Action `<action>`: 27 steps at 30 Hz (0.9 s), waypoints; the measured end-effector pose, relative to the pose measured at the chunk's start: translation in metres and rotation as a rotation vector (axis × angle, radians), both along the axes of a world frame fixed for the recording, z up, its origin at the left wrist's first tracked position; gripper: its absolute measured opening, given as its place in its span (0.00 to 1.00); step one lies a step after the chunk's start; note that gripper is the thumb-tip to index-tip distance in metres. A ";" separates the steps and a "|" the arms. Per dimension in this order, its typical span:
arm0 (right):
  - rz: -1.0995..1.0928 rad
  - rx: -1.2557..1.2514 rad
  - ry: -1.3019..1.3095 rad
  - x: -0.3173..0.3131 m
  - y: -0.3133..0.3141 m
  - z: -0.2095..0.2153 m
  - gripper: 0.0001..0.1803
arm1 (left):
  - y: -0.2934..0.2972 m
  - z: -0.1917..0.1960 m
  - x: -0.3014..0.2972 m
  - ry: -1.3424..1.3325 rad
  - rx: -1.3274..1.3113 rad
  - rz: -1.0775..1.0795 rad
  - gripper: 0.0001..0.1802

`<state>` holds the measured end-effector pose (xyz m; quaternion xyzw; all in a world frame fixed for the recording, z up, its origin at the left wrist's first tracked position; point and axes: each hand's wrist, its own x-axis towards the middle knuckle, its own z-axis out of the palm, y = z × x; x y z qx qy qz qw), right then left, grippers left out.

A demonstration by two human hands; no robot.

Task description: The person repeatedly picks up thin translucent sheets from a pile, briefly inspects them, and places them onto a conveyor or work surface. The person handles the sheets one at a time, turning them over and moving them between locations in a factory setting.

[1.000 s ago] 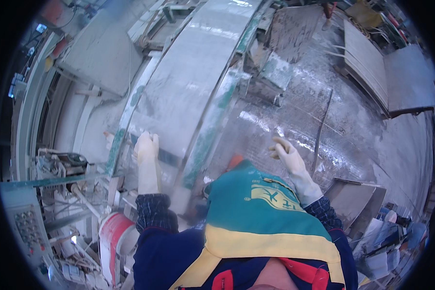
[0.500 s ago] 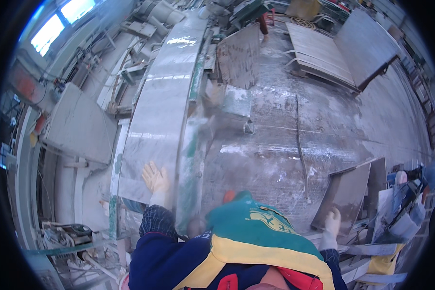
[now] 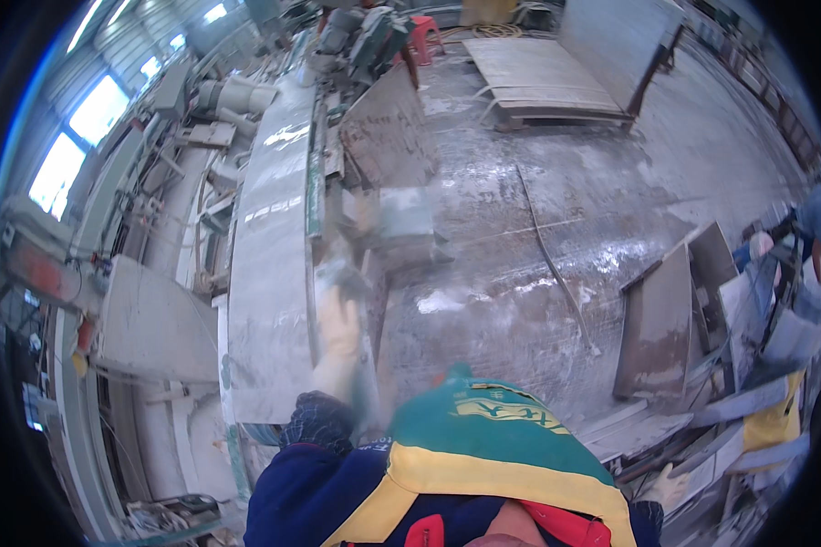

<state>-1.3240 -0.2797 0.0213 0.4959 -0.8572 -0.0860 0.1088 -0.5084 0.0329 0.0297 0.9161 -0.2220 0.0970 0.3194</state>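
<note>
A long grey stone slab (image 3: 269,273) lies on a machine bed and runs away from me. My left hand (image 3: 339,330), in a pale glove, reaches forward along the slab's right edge; it is blurred and I cannot tell whether it grips the edge. My right hand (image 3: 668,486), also gloved, hangs low at my right side with its fingers spread and nothing in it. A green and yellow apron (image 3: 483,456) covers my chest at the bottom of the view.
Wet concrete floor (image 3: 538,228) spreads to the right. Stone slabs (image 3: 657,328) lean at the right, more slabs on a pallet (image 3: 556,73) at the back. A grey block (image 3: 155,319) and machinery stand left. Another person (image 3: 816,223) stands at the far right.
My view has swung up and right. My left hand slid forward along the slab's right edge. My right hand stays low at my right side.
</note>
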 end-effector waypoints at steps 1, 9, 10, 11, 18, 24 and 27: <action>0.029 -0.062 0.063 0.011 0.009 -0.004 0.48 | -0.017 0.006 -0.004 -0.025 -0.043 -0.127 0.30; -0.006 -0.288 -0.125 0.078 0.033 0.022 0.44 | -0.107 0.000 -0.058 0.547 0.037 -0.692 0.30; -0.035 -0.316 -0.184 0.082 0.035 0.027 0.43 | -0.110 -0.007 -0.057 0.505 0.067 -0.789 0.30; -0.058 -0.245 -0.219 0.083 0.036 0.034 0.42 | -0.113 -0.016 -0.056 0.509 0.135 -0.809 0.30; -0.494 -0.221 -0.399 0.086 0.064 0.074 0.57 | -0.119 -0.048 -0.036 0.674 0.182 -0.799 0.29; -0.196 -0.242 -0.340 0.057 0.083 0.048 0.67 | -0.138 -0.041 -0.061 0.584 0.236 -0.831 0.29; -0.026 -0.379 -0.512 0.037 0.106 0.030 0.64 | -0.135 -0.045 -0.073 0.517 0.076 -0.779 0.28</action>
